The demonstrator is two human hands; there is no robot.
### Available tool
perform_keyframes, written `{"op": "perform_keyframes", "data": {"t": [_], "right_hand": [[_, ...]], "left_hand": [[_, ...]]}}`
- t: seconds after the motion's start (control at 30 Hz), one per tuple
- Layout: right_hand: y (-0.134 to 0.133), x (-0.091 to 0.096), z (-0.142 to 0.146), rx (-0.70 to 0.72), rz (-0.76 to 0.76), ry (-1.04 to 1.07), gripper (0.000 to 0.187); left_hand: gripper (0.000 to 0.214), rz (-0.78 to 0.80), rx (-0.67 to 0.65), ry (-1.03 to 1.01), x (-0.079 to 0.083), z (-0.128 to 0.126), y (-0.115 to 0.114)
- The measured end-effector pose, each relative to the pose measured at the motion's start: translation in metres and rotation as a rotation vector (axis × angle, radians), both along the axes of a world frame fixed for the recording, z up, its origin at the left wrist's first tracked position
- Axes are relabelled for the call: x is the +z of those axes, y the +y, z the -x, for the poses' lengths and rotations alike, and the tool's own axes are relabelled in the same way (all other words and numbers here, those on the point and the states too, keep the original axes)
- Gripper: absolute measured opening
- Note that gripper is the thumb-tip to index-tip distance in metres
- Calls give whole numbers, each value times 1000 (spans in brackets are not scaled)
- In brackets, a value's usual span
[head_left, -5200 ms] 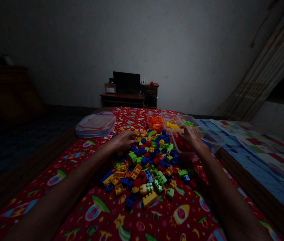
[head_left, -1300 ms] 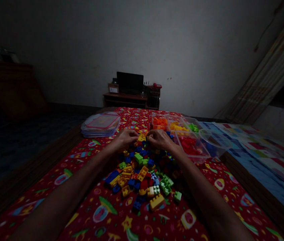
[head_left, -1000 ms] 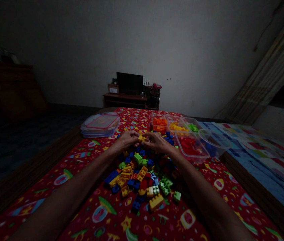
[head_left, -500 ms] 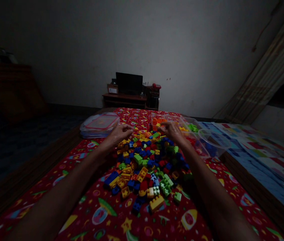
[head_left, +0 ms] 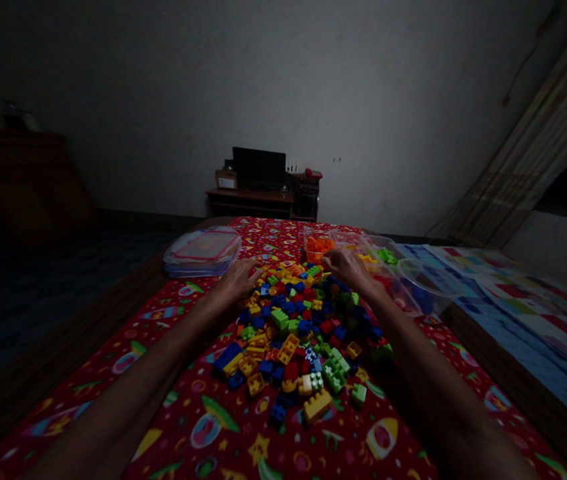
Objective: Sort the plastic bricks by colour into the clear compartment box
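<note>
A heap of toy building bricks [head_left: 288, 320] in yellow, blue, green, red and orange is spread over a red patterned cloth [head_left: 233, 427]. My left hand [head_left: 238, 279] is at the heap's far left edge, fingers loosely stretched towards the bricks; no brick shows in it. At the far right of the heap, my right hand [head_left: 348, 267] hovers with bent fingers slightly apart, and nothing can be seen between them. Just beyond its fingertips stands a clear box of orange bricks [head_left: 319, 247]. The undersides of both hands are hidden.
Stacked clear lids [head_left: 202, 252] lie on the left. Along the right stand clear containers with green bricks [head_left: 386, 256] and blue bricks [head_left: 421, 297]. A bed with a checked cover [head_left: 528, 287] adjoins on the right; a screen [head_left: 259, 168] stands by the far wall.
My right hand has drawn back slightly from the orange-brick box, and a yellow piece by its fingertips no longer shows. My left hand has lowered, its fingers less curled. The view shifted slightly.
</note>
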State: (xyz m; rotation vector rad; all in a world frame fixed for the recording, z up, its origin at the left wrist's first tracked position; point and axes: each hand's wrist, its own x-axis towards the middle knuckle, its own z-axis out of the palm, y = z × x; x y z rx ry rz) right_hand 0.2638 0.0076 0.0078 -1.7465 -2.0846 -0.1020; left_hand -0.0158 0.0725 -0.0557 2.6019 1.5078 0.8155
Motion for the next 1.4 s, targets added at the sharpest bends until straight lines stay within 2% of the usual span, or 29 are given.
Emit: {"op": "perform_keyframes", "data": {"t": [0.1,0.2,0.4,0.57,0.77,0.9,1.03,1.17,1.3,1.4], "right_hand": [[-19,-12,19,137,28,0,33],[-28,-15,24,218,18,6,28],[-31,-10,20,184,51,-56,27],[-31,-12,19,171,96,-111,21],[-31,-13,17,178,106,-111,25],[-35,-9,16,193,102,-85,28],[-40,-6,18,315,123,-12,30],[-42,-5,19,450,174,8,34],[-39,-7,15,354,176,-61,30],[-39,-8,11,236,169,-166,22]], "left_hand": [[45,78,-11,-9,-9,0,-3],[45,155,-13,-14,-11,-5,-11],[47,258,-42,-22,1,-25,-23],[43,306,-66,-224,10,-43,-31],[44,341,-235,-352,23,-59,-51],[39,387,-327,-428,26,-65,-59],[39,423,-385,-447,24,-64,-58],[37,355,-295,-369,29,-56,-51],[32,371,-229,-332,39,-46,-46],[32,438,-279,-311,46,-39,-46]]}}
